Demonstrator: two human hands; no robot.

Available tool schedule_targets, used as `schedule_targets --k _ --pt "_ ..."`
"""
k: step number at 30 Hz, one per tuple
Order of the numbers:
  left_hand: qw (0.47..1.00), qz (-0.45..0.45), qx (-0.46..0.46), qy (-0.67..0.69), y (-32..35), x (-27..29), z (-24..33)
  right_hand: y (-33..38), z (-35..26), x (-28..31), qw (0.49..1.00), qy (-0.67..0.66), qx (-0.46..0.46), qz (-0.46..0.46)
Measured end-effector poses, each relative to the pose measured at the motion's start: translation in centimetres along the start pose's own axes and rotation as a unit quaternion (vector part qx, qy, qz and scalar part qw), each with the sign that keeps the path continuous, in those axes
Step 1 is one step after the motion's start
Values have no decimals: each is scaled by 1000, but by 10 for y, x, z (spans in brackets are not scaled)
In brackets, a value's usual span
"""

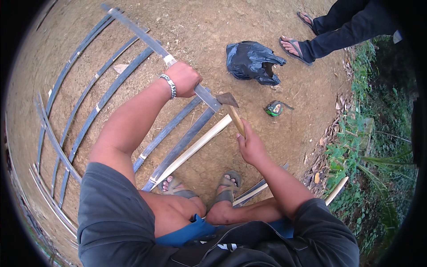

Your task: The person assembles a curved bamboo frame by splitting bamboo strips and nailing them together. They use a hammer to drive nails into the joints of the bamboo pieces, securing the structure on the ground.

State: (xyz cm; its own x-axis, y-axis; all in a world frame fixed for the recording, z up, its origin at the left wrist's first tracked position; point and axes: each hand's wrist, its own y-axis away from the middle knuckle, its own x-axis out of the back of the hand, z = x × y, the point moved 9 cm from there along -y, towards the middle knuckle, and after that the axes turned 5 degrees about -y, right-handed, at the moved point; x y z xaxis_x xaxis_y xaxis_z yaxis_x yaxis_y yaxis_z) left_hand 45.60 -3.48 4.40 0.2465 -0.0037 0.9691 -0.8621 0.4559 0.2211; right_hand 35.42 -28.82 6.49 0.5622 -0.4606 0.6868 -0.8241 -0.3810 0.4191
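Note:
My left hand (pixel 183 79), with a chain bracelet at the wrist, is closed around a long dark bamboo slat (pixel 207 96). This slat slants from the upper left to the middle, and its far end looks blurred. In my right hand (pixel 252 144) is the wooden handle of a small hatchet (pixel 235 116). The hatchet's rusty metal head lies right beside the near end of the slat; whether they touch I cannot tell. Below them, a pale split bamboo strip (pixel 195 146) and dark slats (pixel 182 140) lie on the ground, reaching toward my sandalled feet.
Several more dark slats (pixel 100 104) lie on the bare dirt at the left. A black plastic bag (pixel 251 62) and a green-and-black tape measure (pixel 274 108) sit ahead to the right. Another person's sandalled foot (pixel 293 48) is at the upper right. Plants (pixel 356 147) border the right side.

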Motion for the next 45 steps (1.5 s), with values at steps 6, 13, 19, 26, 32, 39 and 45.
schedule_targets --k 6,13,19,26,32,39,45 --pt "996 -28 75 46 3 -17 9 -8 8 23 998 18 -56 -20" --pt "996 -16 76 44 10 -39 3 0 -95 141 942 -262 135 162" --pt "999 6 46 27 -6 -33 12 5 -6 62 964 168 130 159" --pt "1000 -12 12 0 12 -49 5 0 -37 109 964 75 129 222" --pt "998 33 29 42 10 -44 11 33 -61 119 929 5 235 286" --pt "999 -28 21 3 21 -74 25 7 18 38 992 54 9 110" --pt "997 27 59 37 21 -49 -3 18 -118 186 911 -183 278 242"
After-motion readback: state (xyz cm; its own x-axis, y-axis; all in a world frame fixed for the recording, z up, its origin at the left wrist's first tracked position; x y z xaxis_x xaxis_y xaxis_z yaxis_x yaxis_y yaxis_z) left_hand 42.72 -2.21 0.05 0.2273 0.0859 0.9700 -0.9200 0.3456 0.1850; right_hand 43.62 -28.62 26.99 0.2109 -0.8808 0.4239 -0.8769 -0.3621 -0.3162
